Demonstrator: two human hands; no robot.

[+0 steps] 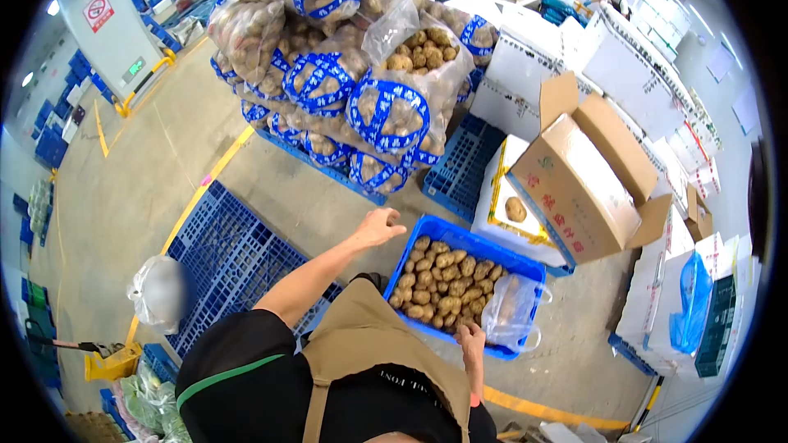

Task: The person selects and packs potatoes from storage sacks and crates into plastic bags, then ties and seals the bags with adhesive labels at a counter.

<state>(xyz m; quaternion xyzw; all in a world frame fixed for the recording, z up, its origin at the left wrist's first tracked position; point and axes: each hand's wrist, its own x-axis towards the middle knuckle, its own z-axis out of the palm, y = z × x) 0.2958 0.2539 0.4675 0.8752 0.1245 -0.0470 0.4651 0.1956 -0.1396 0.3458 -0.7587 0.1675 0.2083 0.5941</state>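
1. My right hand point(470, 343) reached the near rim of the rectangular blue plastic crate point(543, 272), beside the thin clear plastic bag point(507, 305); I cannot tell whether it gripped anything.
2. Loose brown potatoes point(447, 280) lay inside that crate, the bag at its right end.
3. My left hand point(379, 228), open and empty, hovered just beyond the crate's left side.
4. Farther off, mesh sacks with blue printed bands point(389, 115) stood piled, one open, showing potatoes.
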